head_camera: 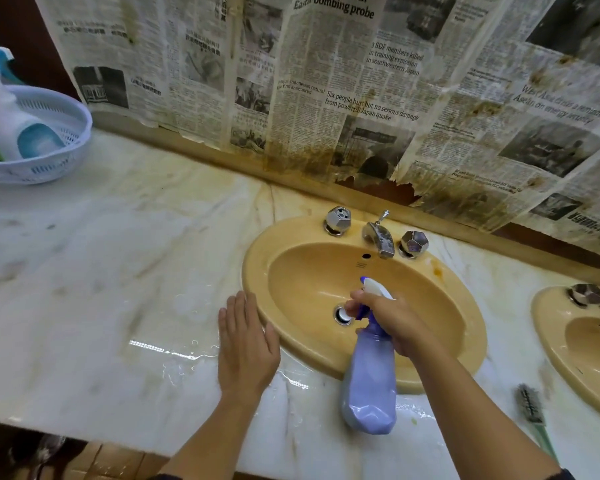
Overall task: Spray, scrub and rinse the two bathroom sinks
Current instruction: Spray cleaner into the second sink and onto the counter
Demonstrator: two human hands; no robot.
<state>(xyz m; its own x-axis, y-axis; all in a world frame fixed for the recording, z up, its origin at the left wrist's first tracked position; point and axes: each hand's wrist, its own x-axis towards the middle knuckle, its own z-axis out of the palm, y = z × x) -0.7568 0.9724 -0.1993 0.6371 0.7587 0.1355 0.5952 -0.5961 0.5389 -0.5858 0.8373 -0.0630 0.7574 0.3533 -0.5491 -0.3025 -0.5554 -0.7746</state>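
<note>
While the purple spray bottle (369, 372) hangs nozzle-first over the near yellow sink (326, 268), the spraying step looks under way. The right hand (392, 323) has its grip clamped on the bottle's neck and trigger, just above the drain (342, 315); the left hand (246, 344) lies flat, fingers apart, on the wet tabletop (118, 271) beside it. Next, sweep spray around the bowl; the brush (530, 407) waits to the right.

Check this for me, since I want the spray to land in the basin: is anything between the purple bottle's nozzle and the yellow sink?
Nothing visible blocks it. The right hand holds the purple spray bottle with its nozzle over the sink bowl. The left hand lies flat on the counter at the rim, clear of the nozzle.
</note>
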